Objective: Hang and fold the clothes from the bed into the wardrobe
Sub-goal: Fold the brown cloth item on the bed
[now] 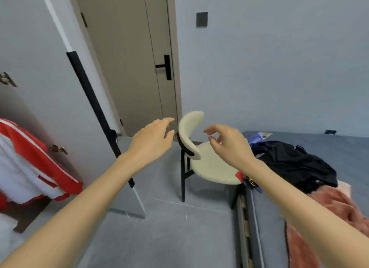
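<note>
Clothes heap on the grey bed (pixel 339 147), 4 o'clock in frame.
- Black garment (pixel 295 163) is crumpled and dull, bunched near the bed's near corner.
- Pink fuzzy garment (pixel 329 207) lies just beside it toward 5 o'clock, touching it and draping toward the bed edge.
- A small red, yellow and dark item at the corner is too small to identify.

Red-and-white jacket (pixel 30 167) hangs at 9 o'clock, next to the wardrobe door (pixel 40 67), which carries a long black handle strip (pixel 93 107).

Both of the person's arms reach forward.
- Left hand (pixel 151 139), centre: fingers loosely extended, holding nothing.
- Right hand (pixel 227 145), 3 o'clock of the left: fingers loosely curled, thumb apart, holding nothing.

Cream chair (pixel 209 167) with black legs stands between the hands and the bed. Beige room door (pixel 129 67) at 12 o'clock.
</note>
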Motion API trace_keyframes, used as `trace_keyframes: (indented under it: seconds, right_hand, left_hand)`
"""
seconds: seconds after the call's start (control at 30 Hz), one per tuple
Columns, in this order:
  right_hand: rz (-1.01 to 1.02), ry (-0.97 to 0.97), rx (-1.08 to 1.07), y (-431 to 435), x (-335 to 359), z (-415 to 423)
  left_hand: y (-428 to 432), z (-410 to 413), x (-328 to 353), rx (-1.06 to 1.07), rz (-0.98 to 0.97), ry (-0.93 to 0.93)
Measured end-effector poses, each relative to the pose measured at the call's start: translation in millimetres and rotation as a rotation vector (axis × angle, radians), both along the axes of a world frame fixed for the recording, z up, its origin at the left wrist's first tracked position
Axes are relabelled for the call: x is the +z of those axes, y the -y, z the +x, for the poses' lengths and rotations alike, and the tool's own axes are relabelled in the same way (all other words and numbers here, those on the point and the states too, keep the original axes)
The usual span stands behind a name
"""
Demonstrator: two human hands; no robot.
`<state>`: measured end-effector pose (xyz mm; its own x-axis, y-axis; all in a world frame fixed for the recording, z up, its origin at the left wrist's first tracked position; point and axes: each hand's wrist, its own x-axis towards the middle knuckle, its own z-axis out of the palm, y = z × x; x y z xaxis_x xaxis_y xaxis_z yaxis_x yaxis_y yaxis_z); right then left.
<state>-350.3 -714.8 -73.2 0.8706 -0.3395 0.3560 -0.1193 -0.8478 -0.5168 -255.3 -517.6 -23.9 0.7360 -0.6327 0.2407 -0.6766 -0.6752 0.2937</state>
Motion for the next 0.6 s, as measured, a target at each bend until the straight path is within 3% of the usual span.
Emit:
trace_keyframes:
  seconds: [0.33,0.6]
  right_hand:
    - [0.101,-0.185,-0.284,154.4,-74.4,-158.0]
    - [0.208,-0.286,-0.477,237.0,-147.1,-219.8]
  left_hand:
    - [191.8,-88.0,-69.8,-0.238,0.086,-0.159]
    - [310.4,-117.3,-148.0,-0.431,0.197,-0.246]
